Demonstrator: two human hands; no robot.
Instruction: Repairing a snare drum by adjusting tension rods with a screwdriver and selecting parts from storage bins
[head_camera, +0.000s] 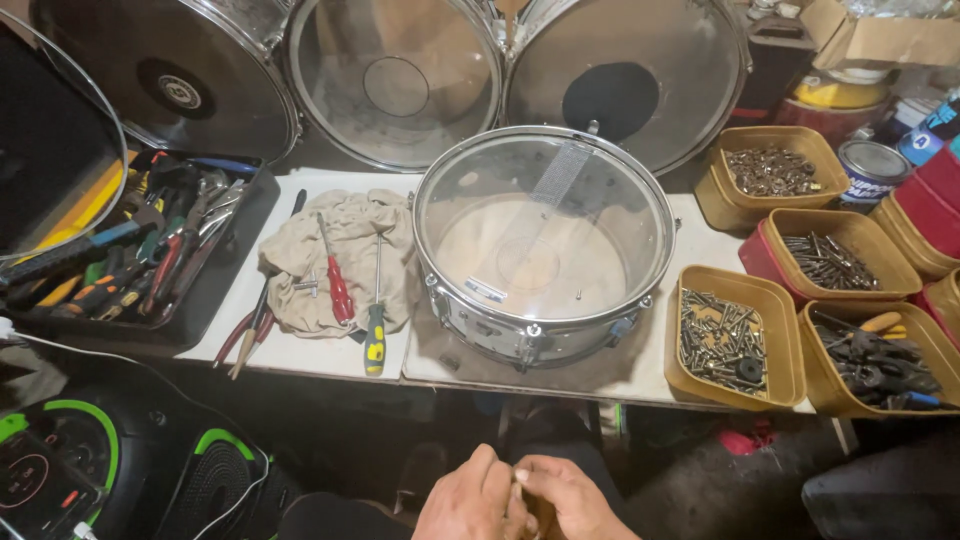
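My left hand (468, 503) and my right hand (568, 500) are together low in the view, over my lap, well below the table edge. Their fingertips meet and pinch something small that I cannot make out. Above them a silver snare drum (545, 245) with a clear head sits on the white table (300, 355). Left of the drum lies a beige rag (340, 250) with a red-handled screwdriver (338, 280), a yellow-and-black screwdriver (375, 335) and a small metal key on it. Neither hand touches the drum or the tools.
A black tray of hand tools (140, 250) sits at left. Tan tubs of screws and bolts (735, 340) stand at right, with cans behind. Three large drum shells (395, 75) lean at the back. A black-and-green speaker (110, 470) stands on the floor.
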